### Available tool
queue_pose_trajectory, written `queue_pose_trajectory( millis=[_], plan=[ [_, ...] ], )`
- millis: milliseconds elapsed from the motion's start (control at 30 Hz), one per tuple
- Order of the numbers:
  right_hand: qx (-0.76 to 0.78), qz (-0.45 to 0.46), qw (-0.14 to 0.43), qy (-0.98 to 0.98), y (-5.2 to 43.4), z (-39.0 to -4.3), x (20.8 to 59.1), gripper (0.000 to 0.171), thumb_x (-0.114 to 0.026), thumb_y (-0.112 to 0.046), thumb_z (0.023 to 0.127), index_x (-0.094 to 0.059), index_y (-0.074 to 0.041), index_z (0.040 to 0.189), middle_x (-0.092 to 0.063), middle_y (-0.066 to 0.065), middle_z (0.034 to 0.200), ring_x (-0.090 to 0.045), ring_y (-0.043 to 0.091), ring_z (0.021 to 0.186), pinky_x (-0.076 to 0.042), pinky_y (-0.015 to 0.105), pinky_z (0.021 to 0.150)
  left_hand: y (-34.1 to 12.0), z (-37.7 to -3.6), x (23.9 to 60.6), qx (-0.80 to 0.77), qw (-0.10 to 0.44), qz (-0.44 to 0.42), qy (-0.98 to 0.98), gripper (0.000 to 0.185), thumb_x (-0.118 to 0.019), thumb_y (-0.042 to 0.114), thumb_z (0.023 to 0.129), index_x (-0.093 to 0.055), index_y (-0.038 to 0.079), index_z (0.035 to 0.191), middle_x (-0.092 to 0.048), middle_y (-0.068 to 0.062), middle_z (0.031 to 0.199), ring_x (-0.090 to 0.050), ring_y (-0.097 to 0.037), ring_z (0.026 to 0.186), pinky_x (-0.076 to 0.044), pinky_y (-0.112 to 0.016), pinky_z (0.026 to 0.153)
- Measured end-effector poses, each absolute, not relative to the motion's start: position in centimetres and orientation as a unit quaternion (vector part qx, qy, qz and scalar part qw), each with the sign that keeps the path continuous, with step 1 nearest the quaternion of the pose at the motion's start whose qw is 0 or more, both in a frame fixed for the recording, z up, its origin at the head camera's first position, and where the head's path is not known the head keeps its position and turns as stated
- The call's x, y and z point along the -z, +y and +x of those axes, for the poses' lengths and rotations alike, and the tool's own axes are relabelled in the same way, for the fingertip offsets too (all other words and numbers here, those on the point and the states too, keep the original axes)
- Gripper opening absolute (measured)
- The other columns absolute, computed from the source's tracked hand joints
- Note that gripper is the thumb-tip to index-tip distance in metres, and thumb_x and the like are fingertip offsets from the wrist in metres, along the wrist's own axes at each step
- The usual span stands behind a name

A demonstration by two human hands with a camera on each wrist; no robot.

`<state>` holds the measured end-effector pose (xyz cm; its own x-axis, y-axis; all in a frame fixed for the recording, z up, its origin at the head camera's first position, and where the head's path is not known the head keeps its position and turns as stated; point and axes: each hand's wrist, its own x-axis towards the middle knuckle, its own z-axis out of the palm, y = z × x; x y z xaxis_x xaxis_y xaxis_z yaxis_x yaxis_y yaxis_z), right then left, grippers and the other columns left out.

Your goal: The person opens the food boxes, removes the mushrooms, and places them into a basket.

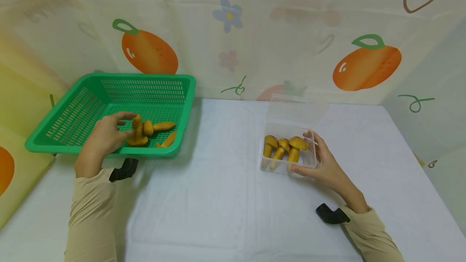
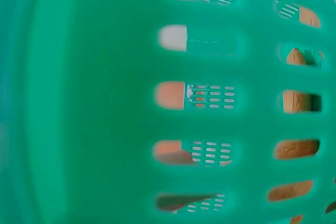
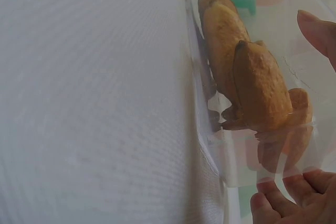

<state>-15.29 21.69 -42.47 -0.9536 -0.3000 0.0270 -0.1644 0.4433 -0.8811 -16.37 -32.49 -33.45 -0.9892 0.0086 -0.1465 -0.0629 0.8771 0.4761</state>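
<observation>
In the head view my left hand point(image 1: 107, 132) reaches over the near rim of a green plastic basket point(image 1: 188, 104). Its thumb and fingers pinch a yellow-brown mushroom point(image 1: 137, 126) whose cap is down. Beside it in the basket lie another mushroom point(image 1: 160, 127) and a partly hidden one point(image 1: 169, 138). The left wrist view is filled by the basket wall point(image 2: 115, 98), with brown pieces showing through its slots. My right hand point(image 1: 327, 165) grips the right side of a clear plastic box point(image 1: 267, 165). Three mushrooms point(image 1: 279, 148) lie side by side inside the box.
The box's clear lid point(image 1: 296, 110) stands raised behind it. A white cloth point(image 1: 218, 197) covers the table. Behind the basket and box hangs a printed fabric backdrop point(image 1: 255, 39), and similar fabric rises at both sides.
</observation>
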Motion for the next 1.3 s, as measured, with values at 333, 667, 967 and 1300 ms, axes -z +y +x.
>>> queue_pose_trajectory(
  millis=[333, 667, 967, 1300],
  plan=[
    [0.513, -0.139, 0.069, 0.845, 21.6, -15.2, 42.7, 0.112, -0.085, -0.015, 0.078, -0.007, -0.007, 0.158, -0.022, 0.018, 0.161, -0.017, 0.046, 0.150, -0.017, 0.071, 0.115, -30.8, -15.7, 33.2, -0.293, 0.018, 0.052, 0.955, 0.051, -0.062, 0.011, 0.097, -0.045, 0.002, 0.145, -0.049, -0.032, 0.141, -0.047, -0.052, 0.127, -0.043, -0.064, 0.100],
    [0.503, -0.142, 0.066, 0.850, 21.5, -15.2, 42.7, 0.114, -0.085, -0.016, 0.078, -0.005, -0.009, 0.159, -0.022, 0.018, 0.161, -0.020, 0.046, 0.149, -0.020, 0.072, 0.113, -28.2, -15.0, 32.2, -0.319, -0.042, 0.097, 0.942, 0.052, -0.065, 0.004, 0.094, -0.048, 0.002, 0.142, -0.053, -0.026, 0.139, -0.053, -0.047, 0.122, -0.043, -0.063, 0.101],
    [0.505, -0.141, 0.068, 0.849, 21.6, -15.2, 42.5, 0.113, -0.084, -0.016, 0.079, -0.005, -0.012, 0.159, -0.021, 0.015, 0.162, -0.019, 0.043, 0.150, -0.019, 0.071, 0.114, -25.2, -14.9, 31.4, -0.305, -0.071, 0.141, 0.939, 0.046, -0.066, 0.003, 0.092, -0.055, 0.002, 0.137, -0.060, -0.023, 0.131, -0.058, -0.041, 0.113, -0.048, -0.057, 0.093],
    [0.506, -0.140, 0.066, 0.848, 21.7, -15.3, 42.5, 0.112, -0.084, -0.015, 0.079, -0.006, -0.013, 0.159, -0.021, 0.016, 0.161, -0.020, 0.043, 0.150, -0.019, 0.071, 0.114, -21.7, -14.6, 30.9, -0.307, -0.072, 0.192, 0.929, 0.045, -0.068, -0.001, 0.089, -0.057, -0.001, 0.133, -0.063, -0.020, 0.127, -0.058, -0.036, 0.114, -0.048, -0.051, 0.096]
  ],
)
